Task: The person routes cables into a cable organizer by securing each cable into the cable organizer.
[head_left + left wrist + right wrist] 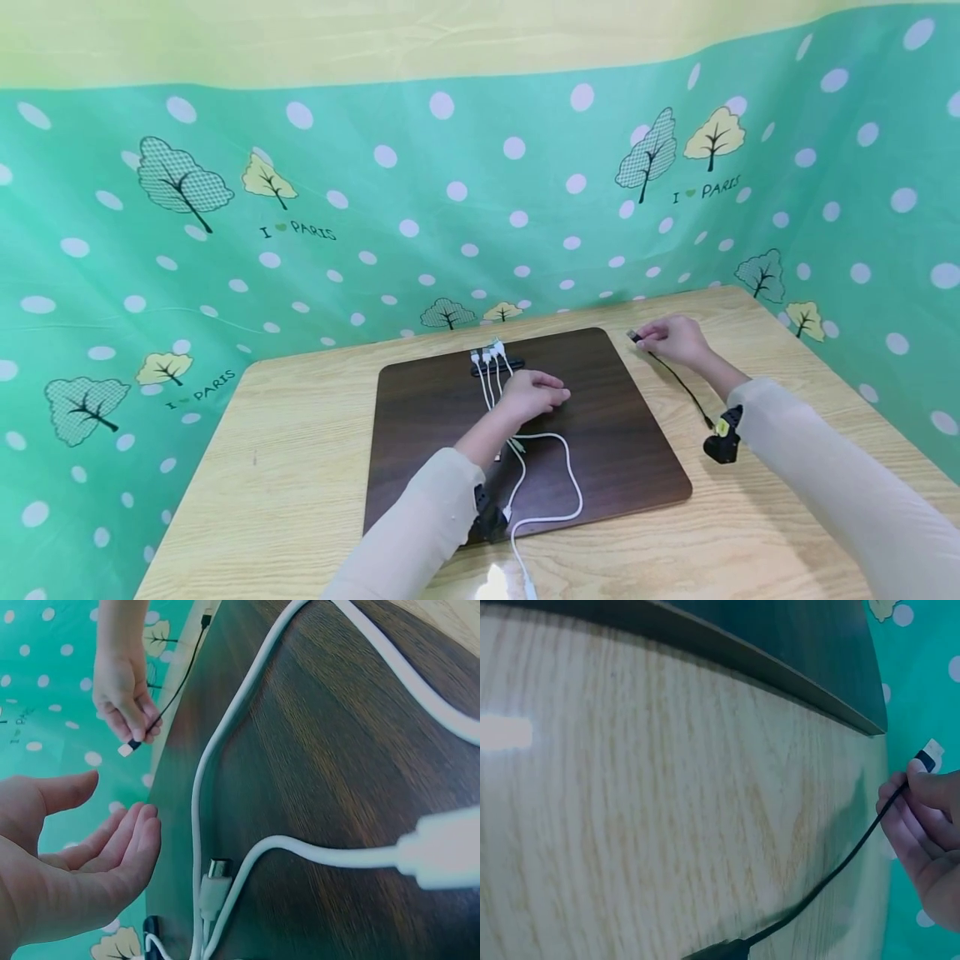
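My right hand [677, 340] pinches a black USB cable [832, 876] just behind its metal-tipped plug [929, 754], off the right side of a dark wooden board [615, 433]. The cable's other end hangs toward the table near my right wrist. Over the board, my left hand [531, 395] is held with fingers loosely bent and apart from the thumb; the left wrist view shows nothing between them. Several white USB cables [562, 467] run beneath it, their plugs [486, 357] lying at a black cable holder [513, 364] near the board's back edge.
The board lies on a light wooden table [300, 450]. A green dotted curtain [480, 208] stands behind and along the sides. White cable loops trail over the board's front edge, with one connector [529, 588] at the table's front.
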Tool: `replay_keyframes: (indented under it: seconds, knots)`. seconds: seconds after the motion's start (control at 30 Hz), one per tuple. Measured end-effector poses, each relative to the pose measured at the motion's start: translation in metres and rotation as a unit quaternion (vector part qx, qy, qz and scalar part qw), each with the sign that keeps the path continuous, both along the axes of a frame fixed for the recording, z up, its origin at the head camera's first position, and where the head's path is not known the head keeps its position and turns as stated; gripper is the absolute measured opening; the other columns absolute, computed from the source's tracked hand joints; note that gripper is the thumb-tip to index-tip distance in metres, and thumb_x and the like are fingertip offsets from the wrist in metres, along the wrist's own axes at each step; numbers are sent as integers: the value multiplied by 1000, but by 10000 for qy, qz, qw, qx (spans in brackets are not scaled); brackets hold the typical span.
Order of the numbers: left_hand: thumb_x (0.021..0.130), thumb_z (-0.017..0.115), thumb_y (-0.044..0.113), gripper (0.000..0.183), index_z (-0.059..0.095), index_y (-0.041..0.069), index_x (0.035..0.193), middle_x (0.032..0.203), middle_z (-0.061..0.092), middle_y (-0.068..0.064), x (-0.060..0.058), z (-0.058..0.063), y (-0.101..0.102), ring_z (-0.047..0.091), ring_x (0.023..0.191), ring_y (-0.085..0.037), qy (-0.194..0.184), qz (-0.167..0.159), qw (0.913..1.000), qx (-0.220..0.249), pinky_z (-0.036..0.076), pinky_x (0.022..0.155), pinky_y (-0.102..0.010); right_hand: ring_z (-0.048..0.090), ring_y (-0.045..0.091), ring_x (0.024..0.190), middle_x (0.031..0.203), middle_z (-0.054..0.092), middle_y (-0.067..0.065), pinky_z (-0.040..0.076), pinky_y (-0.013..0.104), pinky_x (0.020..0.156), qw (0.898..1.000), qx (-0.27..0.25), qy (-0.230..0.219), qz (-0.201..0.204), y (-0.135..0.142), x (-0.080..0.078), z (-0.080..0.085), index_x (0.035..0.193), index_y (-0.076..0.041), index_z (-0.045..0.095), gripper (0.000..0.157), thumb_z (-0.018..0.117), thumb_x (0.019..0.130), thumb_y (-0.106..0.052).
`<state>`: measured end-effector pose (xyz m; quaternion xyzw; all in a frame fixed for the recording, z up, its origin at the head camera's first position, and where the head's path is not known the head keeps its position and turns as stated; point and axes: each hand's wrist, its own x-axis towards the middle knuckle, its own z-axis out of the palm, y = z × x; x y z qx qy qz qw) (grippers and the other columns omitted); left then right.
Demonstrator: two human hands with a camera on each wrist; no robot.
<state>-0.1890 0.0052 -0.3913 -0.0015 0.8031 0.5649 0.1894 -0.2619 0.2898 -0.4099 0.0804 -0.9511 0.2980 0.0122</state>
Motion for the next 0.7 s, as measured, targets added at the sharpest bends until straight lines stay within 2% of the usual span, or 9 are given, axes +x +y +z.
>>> replay_keyframes:
  seconds: [0.23,0.43,0.7]
  knots:
    - [86,70,11,23,69,-2,105,100,74,-17,-1,-4,-4,72,86,-18,-63,135,9998,150,60,77,-25,74,22,82,111,68,27,60,28,73,9955,-695,-640,-67,-3,1,5,115,9,64,37,67,90,-17]
    - [87,70,11,25,68,-4,108,103,73,-19,0,-1,-7,72,95,-24,-119,150,9995,242,60,82,-29,73,28,90,112,67,29,62,30,75,9817,-1483,-1189,74,-9,0,11,121,15,56,41,65,91,-12]
    - [89,68,12,30,65,-5,113,108,72,-21,1,1,-10,70,102,-28,-174,82,9994,292,59,86,-33,73,19,94,119,65,27,60,31,85,9606,-2172,-1725,153,-21,-3,19,131,14,47,49,62,94,-14]
